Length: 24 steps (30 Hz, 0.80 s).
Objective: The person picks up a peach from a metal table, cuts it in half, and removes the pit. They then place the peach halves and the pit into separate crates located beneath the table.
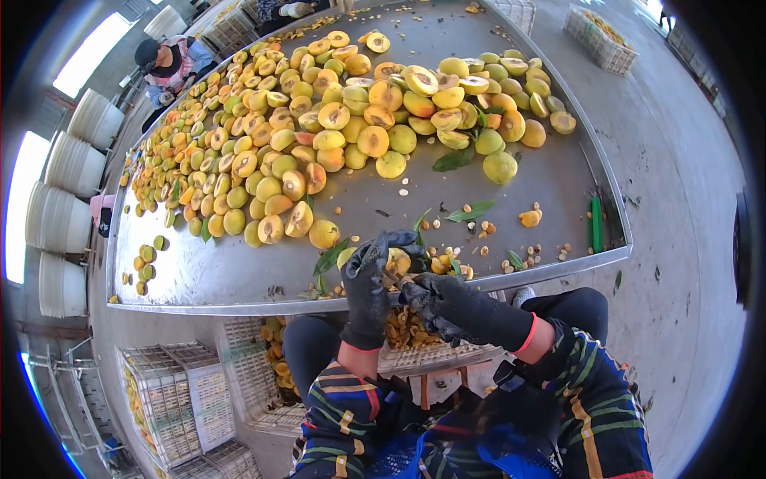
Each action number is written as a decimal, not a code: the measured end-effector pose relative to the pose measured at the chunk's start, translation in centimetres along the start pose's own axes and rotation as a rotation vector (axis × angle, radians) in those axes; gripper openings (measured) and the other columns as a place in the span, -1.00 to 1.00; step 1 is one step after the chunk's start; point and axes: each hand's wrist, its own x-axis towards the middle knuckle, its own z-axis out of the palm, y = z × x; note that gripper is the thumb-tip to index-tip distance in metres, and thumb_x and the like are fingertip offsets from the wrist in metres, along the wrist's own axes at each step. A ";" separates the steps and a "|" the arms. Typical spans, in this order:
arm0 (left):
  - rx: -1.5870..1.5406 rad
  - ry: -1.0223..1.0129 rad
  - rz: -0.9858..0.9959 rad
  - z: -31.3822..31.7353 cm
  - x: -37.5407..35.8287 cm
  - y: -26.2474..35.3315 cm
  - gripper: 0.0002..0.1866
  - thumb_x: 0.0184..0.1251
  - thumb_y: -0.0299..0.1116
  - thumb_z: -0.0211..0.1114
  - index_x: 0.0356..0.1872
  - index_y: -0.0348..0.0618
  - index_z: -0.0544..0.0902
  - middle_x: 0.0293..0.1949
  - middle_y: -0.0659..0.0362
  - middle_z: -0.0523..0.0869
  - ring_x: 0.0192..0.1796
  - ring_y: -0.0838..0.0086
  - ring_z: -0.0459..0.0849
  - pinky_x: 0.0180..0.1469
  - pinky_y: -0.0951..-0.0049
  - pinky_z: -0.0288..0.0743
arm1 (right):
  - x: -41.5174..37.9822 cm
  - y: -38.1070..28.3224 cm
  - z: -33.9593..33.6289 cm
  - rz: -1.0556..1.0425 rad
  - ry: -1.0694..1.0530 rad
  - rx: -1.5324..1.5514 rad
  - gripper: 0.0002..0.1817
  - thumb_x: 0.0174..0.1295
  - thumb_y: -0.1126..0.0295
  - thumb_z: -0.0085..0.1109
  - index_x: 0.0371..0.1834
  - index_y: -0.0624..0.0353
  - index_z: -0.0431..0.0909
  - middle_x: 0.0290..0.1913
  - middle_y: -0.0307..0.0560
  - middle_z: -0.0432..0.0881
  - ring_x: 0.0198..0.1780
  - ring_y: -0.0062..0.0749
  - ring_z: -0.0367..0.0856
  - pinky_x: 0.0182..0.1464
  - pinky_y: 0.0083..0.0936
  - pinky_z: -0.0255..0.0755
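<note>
My left hand (369, 281), in a black glove, is closed around a yellow peach half (397, 262) at the table's near edge. Opposite it, my right hand (448, 303), also gloved in black, is closed on a slim tool (391, 277) whose tip meets the fruit; most of the tool is hidden by the fingers. Right behind the hands lie small peach scraps (440, 263) and a green leaf (330, 257). Below the hands, a crate (415, 365) between my knees contains orange-yellow pieces.
A large heap of halved peaches (373, 141) covers much of the metal table (367, 209). A green strip-like object (596, 225) lies by the right rim. Plastic crates (171, 391) stand at lower left, white tubs (60, 215) farther left. A co-worker (171, 68) sits at the far left side.
</note>
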 end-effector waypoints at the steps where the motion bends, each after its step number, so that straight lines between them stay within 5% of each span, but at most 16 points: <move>1: -0.075 0.027 -0.034 0.1 0.0 0.1 -0.60 0.53 -0.23 -0.06 -0.12 -0.42 0.61 -0.22 0.04 0.72 -0.20 0.42 0.71 -0.08 0.42 0.60 | 0.0 -0.5 -0.4 0.001 0.000 -0.001 -0.78 0.34 0.32 0.09 -0.11 0.25 0.46 -0.42 -0.05 0.62 -0.42 -0.20 0.60 -0.37 -0.26 0.46; 3: -0.150 0.052 -0.068 0.2 -0.1 -0.2 -0.61 0.48 -0.22 0.02 -0.10 -0.44 0.61 -0.20 0.07 0.71 -0.16 0.44 0.69 -0.04 0.41 0.58 | 0.2 -2.4 -1.5 0.553 -0.156 0.790 -0.78 0.32 0.35 0.11 -0.13 0.30 0.46 -0.35 -0.18 0.61 -0.38 -0.30 0.58 -0.30 -0.25 0.47; 7: -0.185 0.076 -0.094 0.1 0.0 -1.0 -0.59 0.47 -0.19 0.04 -0.12 -0.43 0.62 -0.20 0.06 0.71 -0.18 0.44 0.69 -0.04 0.44 0.57 | 0.0 -2.6 -1.0 0.717 -0.177 0.888 -0.80 0.34 0.34 0.09 -0.11 0.25 0.48 -0.39 -0.18 0.57 -0.37 -0.39 0.57 -0.35 -0.38 0.46; 9: -0.149 0.074 -0.143 0.0 -0.1 -1.5 -0.59 0.47 -0.18 0.05 -0.12 -0.43 0.62 -0.20 0.06 0.71 -0.18 0.44 0.69 -0.04 0.44 0.57 | -0.6 0.0 1.3 -0.174 0.158 -0.264 -0.80 0.38 0.28 0.04 -0.07 0.14 0.47 -0.47 -0.24 0.51 -0.48 -0.55 0.52 -0.49 -0.58 0.39; 11: 0.223 0.017 0.068 -0.4 -0.4 -2.5 -0.60 0.47 -0.19 0.04 -0.14 -0.43 0.62 -0.21 0.07 0.71 -0.19 0.44 0.69 -0.06 0.43 0.57 | -0.7 1.2 1.8 -0.196 0.183 -0.245 -0.79 0.40 0.24 0.01 -0.06 0.10 0.47 -0.50 -0.26 0.49 -0.53 -0.60 0.49 -0.55 -0.65 0.33; 13: 0.051 0.024 0.000 -0.2 -0.2 -1.5 -0.61 0.47 -0.21 0.05 -0.13 -0.43 0.62 -0.21 0.06 0.72 -0.19 0.43 0.70 -0.06 0.43 0.57 | -0.4 -0.2 1.3 -0.219 0.207 -0.227 -0.78 0.42 0.20 -0.02 -0.05 0.07 0.46 -0.52 -0.28 0.47 -0.57 -0.65 0.46 -0.61 -0.72 0.27; 15: -0.122 0.031 -0.066 0.0 -0.2 -1.4 -0.62 0.47 -0.22 0.06 -0.12 -0.43 0.61 -0.21 0.06 0.72 -0.19 0.41 0.70 -0.07 0.42 0.58 | 0.0 -3.5 -0.7 0.545 -0.151 0.709 -0.77 0.41 0.19 -0.01 -0.08 0.09 0.46 -0.52 -0.25 0.49 -0.62 -0.59 0.46 -0.66 -0.69 0.25; 18: 0.051 0.081 0.040 0.2 -0.2 -1.7 -0.62 0.46 -0.21 0.07 -0.10 -0.42 0.61 -0.22 0.05 0.72 -0.19 0.40 0.70 -0.09 0.43 0.59 | 0.2 -4.9 -1.9 0.768 -0.193 0.904 -0.77 0.42 0.20 -0.02 -0.11 0.11 0.45 -0.53 -0.25 0.49 -0.61 -0.59 0.46 -0.67 -0.69 0.24; 19: -0.142 0.067 -0.065 0.3 -0.1 -1.2 -0.62 0.46 -0.21 0.08 -0.07 -0.42 0.59 -0.19 0.03 0.71 -0.17 0.39 0.70 -0.09 0.43 0.59 | 0.1 -4.8 -1.9 0.767 -0.190 0.905 -0.77 0.42 0.20 -0.02 -0.11 0.11 0.45 -0.53 -0.25 0.49 -0.61 -0.59 0.46 -0.67 -0.69 0.24; 20: -0.335 0.054 -0.170 0.3 -0.1 -1.0 -0.62 0.46 -0.21 0.09 -0.04 -0.41 0.57 -0.17 0.02 0.71 -0.16 0.38 0.70 -0.08 0.43 0.60 | 0.0 -4.6 -1.8 0.726 -0.193 0.885 -0.78 0.43 0.19 -0.03 -0.13 0.09 0.45 -0.54 -0.25 0.49 -0.62 -0.60 0.45 -0.67 -0.68 0.23; 22: -0.239 0.020 -0.120 0.0 -0.5 -1.9 -0.63 0.45 -0.22 0.09 -0.01 -0.40 0.56 -0.14 0.01 0.70 -0.15 0.37 0.70 -0.07 0.42 0.61 | -0.3 -3.1 -0.5 0.686 -0.197 0.866 -0.78 0.43 0.18 -0.04 -0.14 0.08 0.45 -0.55 -0.26 0.48 -0.63 -0.61 0.44 -0.67 -0.68 0.23; 24: -0.143 -0.012 -0.066 -0.4 -0.5 -2.4 -0.63 0.45 -0.23 0.10 0.02 -0.38 0.54 -0.11 0.00 0.69 -0.14 0.36 0.70 -0.05 0.41 0.61 | -0.2 -1.2 1.8 -0.388 0.299 -0.329 -0.78 0.44 0.15 -0.07 -0.15 0.03 0.46 -0.55 -0.26 0.48 -0.66 -0.63 0.40 -0.68 -0.68 0.22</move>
